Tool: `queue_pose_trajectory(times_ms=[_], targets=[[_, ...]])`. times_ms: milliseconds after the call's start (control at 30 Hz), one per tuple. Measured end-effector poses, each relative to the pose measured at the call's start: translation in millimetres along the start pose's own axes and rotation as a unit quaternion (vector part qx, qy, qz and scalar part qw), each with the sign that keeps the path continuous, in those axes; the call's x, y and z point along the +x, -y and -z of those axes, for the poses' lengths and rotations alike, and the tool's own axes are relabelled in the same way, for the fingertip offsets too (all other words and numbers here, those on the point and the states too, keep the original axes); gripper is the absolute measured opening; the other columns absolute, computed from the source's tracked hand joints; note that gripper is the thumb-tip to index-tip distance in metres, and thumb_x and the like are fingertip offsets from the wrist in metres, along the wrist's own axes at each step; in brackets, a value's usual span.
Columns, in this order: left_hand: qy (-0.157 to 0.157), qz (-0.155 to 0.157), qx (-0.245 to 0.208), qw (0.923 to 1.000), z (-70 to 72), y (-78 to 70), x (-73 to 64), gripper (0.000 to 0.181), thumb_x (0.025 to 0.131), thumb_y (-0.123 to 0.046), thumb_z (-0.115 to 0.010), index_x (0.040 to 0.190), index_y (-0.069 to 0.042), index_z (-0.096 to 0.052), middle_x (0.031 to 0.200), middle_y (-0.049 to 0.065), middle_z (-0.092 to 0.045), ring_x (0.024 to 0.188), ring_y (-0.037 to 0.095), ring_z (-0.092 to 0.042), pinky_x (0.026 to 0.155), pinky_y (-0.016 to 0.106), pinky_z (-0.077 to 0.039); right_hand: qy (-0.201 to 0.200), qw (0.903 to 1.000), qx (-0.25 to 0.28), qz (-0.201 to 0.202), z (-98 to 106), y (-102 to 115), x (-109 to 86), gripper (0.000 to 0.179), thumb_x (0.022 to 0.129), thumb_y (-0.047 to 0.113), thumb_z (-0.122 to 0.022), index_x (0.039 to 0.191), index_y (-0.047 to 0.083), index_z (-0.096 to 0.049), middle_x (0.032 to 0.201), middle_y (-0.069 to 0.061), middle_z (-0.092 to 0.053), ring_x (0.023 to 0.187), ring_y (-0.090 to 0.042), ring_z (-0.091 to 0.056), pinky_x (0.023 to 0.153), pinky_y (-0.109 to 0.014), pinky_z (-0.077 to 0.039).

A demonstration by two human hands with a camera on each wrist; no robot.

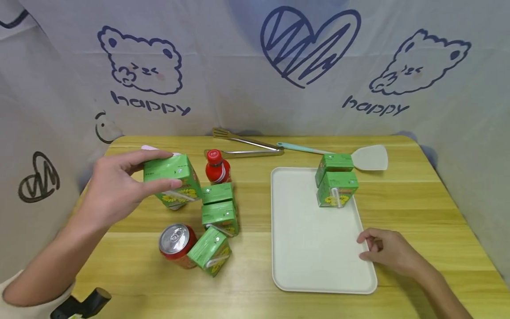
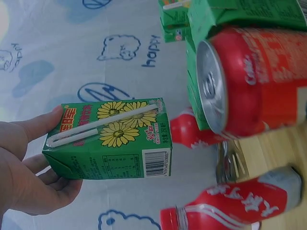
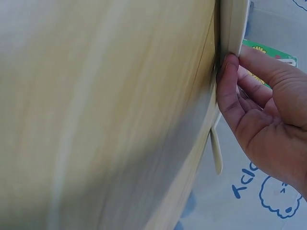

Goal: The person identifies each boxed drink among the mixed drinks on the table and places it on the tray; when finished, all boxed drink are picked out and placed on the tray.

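My left hand (image 1: 115, 188) grips a green drink carton (image 1: 171, 177) by its sides, held above the table's left part; its straw and yellow flowers show in the left wrist view (image 2: 112, 139). With thumb and fingers my right hand (image 1: 392, 250) pinches the right rim of a white tray (image 1: 314, 248). In the right wrist view the fingertips (image 3: 232, 60) meet that rim. Two green cartons (image 1: 338, 188) stand at the tray's far right corner. Left of the tray are two more cartons (image 1: 218, 212) in a row and one turned carton (image 1: 211, 250) beside a red can (image 1: 177, 241).
A red-capped bottle (image 1: 217, 168) stands behind the row of cartons. Another red bottle (image 2: 235, 201) shows in the left wrist view. Metal tongs (image 1: 251, 153) and a spatula (image 1: 370, 158) lie along the table's back, near a cloth wall (image 1: 239, 88) with drawings.
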State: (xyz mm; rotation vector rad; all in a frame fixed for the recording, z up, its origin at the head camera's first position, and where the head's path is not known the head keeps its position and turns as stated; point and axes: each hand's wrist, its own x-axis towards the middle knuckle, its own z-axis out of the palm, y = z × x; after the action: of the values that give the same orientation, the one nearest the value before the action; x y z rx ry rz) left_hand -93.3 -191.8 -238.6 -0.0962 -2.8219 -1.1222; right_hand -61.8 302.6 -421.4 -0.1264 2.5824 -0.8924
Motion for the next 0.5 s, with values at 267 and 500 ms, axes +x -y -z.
queue_pose_trajectory(times_ms=[267,500], targets=[[0.028,-0.035,-0.041,0.9982,-20.0,-28.1,6.2,0.048,0.071,-0.038,-0.082,0.114,-0.018,-0.07,0.116,0.002,-0.067,0.097,0.016,-0.056,0.065,0.016,-0.051,-0.002,1.0,-0.004,0.0,0,0,-0.7,0.027,0.077,0.014,-0.077,0.099,0.007,-0.063,0.075,-0.001,-0.049,0.064,-0.006,-0.045,0.052,-0.02,-0.038],[0.084,-0.027,-0.081,0.9929,-44.8,-44.6,14.2,0.048,0.07,-0.034,-0.084,0.113,-0.019,-0.07,0.122,0.001,-0.065,0.107,0.02,-0.06,0.082,0.032,-0.052,-0.001,1.0,-0.004,-0.002,0,0,0.0,0.028,0.077,0.015,-0.077,0.1,0.007,-0.063,0.075,-0.001,-0.049,0.064,-0.006,-0.045,0.052,-0.02,-0.038]])
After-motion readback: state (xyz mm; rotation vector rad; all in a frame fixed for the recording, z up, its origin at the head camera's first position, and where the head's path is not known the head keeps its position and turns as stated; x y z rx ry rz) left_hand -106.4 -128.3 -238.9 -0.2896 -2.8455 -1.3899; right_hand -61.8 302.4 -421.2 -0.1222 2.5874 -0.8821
